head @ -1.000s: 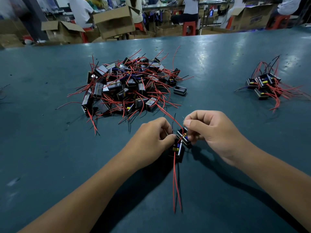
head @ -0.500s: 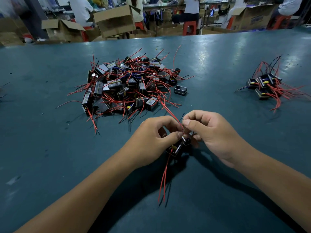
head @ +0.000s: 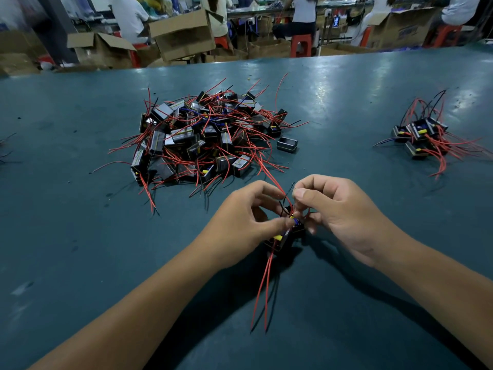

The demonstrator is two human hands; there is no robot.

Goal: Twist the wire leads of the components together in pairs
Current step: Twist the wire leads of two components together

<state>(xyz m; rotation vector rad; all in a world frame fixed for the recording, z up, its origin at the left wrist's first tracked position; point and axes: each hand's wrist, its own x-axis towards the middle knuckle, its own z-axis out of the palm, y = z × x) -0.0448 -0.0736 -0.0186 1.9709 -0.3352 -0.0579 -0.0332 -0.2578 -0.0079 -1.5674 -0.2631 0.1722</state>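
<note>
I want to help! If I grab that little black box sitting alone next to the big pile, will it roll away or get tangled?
Probably not roll: the lone black box looks flat-sided and sits squarely on the table. It likely lifts free, since no wires seem to cross it, though the big pile lies close. It is probably light.

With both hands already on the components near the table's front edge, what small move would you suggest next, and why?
Probably roll the right hand's pinch to twist the lead tips together. That hand pinches them above the components, while the left hand steadies the bodies; long red leads hang loose toward the person. How far the twist has got is too small to tell.
</note>
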